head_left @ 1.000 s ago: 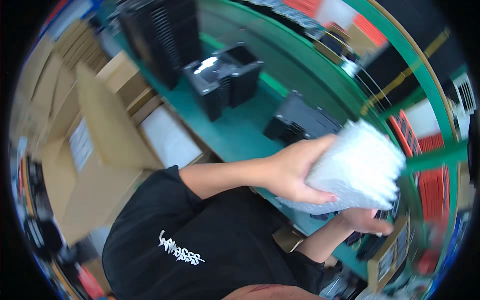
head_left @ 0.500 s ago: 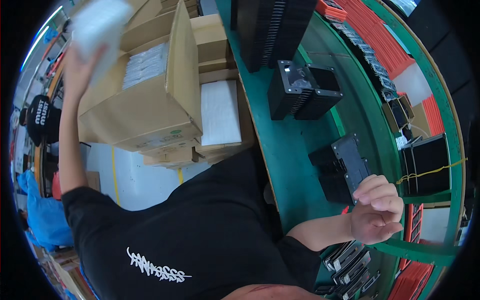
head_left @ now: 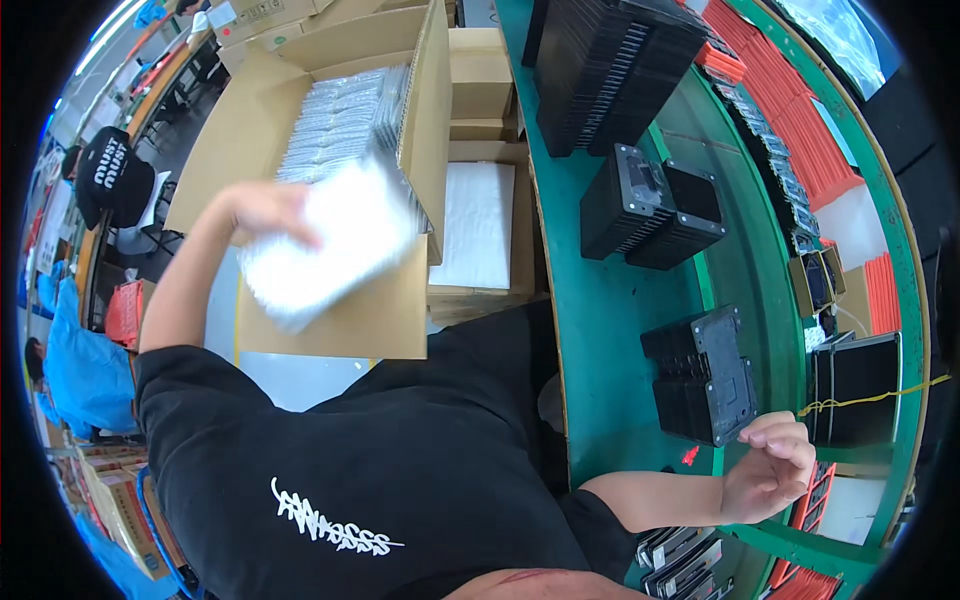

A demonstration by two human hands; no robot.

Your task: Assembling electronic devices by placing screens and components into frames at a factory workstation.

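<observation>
My left hand (head_left: 268, 213) is closed on a white, soft-looking flat packet (head_left: 345, 235), blurred by motion, over the front flap of an open cardboard carton (head_left: 240, 135). Inside the carton stand rows of thin packs in clear-white wrapping (head_left: 340, 120). To the right, above the green bench (head_left: 605, 380), my right hand (head_left: 770, 470) is loosely curled with its thumb apart, and nothing shows in it. Its fingertips are beside the lower corner of a stack of black frame-like parts (head_left: 715, 375); whether they touch it I cannot tell.
More black stacks (head_left: 655, 205) stand farther along the bench, with a tall one (head_left: 620, 70) at the back. Beside the carton lies a white sheet-like pack (head_left: 475, 225) in another box. Orange trays (head_left: 790, 120) line the green rack. A person in a black cap (head_left: 115, 175) sits at left.
My left hand has come down and right with the white packet, from beyond the carton to over its front flap. The view has shifted; my right hand stays by the black stack.
</observation>
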